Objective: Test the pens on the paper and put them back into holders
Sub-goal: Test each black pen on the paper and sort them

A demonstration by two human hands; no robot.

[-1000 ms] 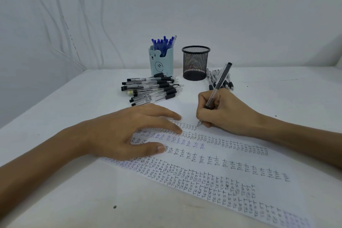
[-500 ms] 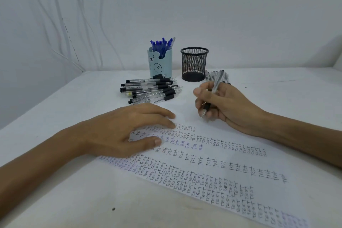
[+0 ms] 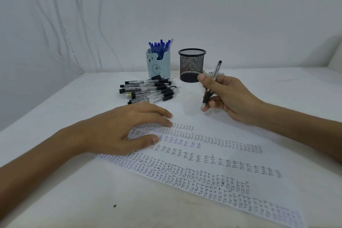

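Here, pen (image 3: 206,96) steeply tilted, tip down-left, right hand (image 3: 231,96) gripping.

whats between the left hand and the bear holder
In the head view, a pile of black-grip pens lies between the left hand and the bear holder.

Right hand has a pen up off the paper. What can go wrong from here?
1. The black-capped pen in the right hand could land in the bear holder, which holds blue pens, mixing the sets.
2. The mesh holder looks empty, so a knock on its rim may tip it.
3. Loose pens lie just behind that hand; a sweep could scatter them.
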